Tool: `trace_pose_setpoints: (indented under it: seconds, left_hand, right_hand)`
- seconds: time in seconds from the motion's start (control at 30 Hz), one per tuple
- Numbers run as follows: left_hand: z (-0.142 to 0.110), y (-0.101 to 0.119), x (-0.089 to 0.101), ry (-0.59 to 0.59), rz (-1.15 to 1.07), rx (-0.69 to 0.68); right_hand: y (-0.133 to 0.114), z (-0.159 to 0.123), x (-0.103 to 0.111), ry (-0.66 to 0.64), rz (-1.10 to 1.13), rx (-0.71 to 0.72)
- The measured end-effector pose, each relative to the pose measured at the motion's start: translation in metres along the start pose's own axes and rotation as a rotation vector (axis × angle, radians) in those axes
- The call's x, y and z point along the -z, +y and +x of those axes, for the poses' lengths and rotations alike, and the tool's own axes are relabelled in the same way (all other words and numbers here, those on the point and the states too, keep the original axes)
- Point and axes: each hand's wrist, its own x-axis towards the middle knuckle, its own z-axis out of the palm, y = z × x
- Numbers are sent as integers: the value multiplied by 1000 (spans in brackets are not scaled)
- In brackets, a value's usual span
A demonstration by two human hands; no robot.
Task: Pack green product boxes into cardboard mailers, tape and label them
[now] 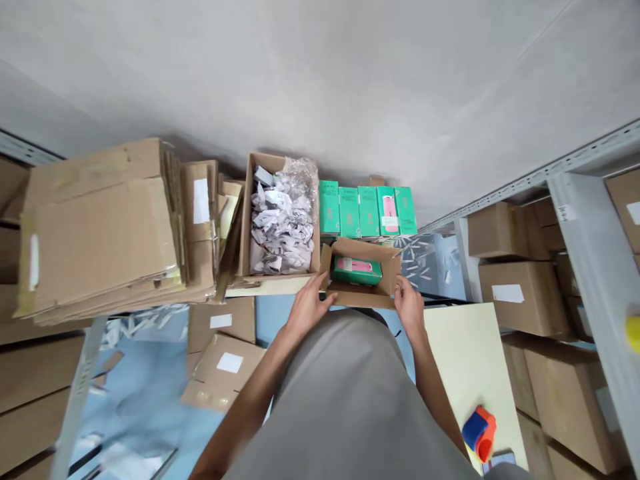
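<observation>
An open cardboard box (pixel 367 249) sits close in front of my body, its flaps up. Inside it lies a green carton (pixel 356 271) with a pink picture on top. My left hand (pixel 309 301) grips the box's left side near the front corner, thumb toward the front wall. On the opposite side, my right hand (pixel 409 301) holds the right wall by its edge. Just behind the box stands a row of several green cartons (pixel 369 211). Left of them is a larger cardboard box (pixel 245 220) filled with crumpled paper (pixel 283 223) and bubble wrap (pixel 303 180).
Flattened cardboard boxes (pixel 100 227) are stacked at the left. A tape dispenser (pixel 480 433) rests on the pale tabletop (pixel 473 353) at lower right. Metal shelving (pixel 590 287) with cardboard boxes (pixel 530 297) stands on the right. More cardboard (pixel 225 373) and paper scraps lie below.
</observation>
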Motion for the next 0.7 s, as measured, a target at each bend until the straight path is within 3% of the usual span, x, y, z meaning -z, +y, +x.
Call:
trace_pose_setpoints:
  seconds: [0.13, 0.23, 0.33, 0.43, 0.53, 0.6, 0.7]
  left_hand:
    - [-3, 11, 13, -4, -22, -73]
    - [2, 13, 43, 124, 6, -98]
    - [23, 0, 78, 221, 224, 5]
    - [54, -19, 99, 78, 495, 191]
    - [80, -32, 106, -94, 634, 287]
    - [89, -33, 110, -119, 644, 289]
    - [87, -21, 123, -45, 595, 246]
  right_hand:
    - [1, 8, -6, -14, 65, 7]
    - [-1, 10, -8, -34, 99, 1]
    - [-5, 9, -10, -21, 89, -17]
    - [-8, 9, -11, -17, 89, -19]
    - [-8, 10, -11, -33, 98, -8]
    - [-8, 10, -11, -39, 102, 1]
    - [-8, 10, -12, -37, 88, -14]
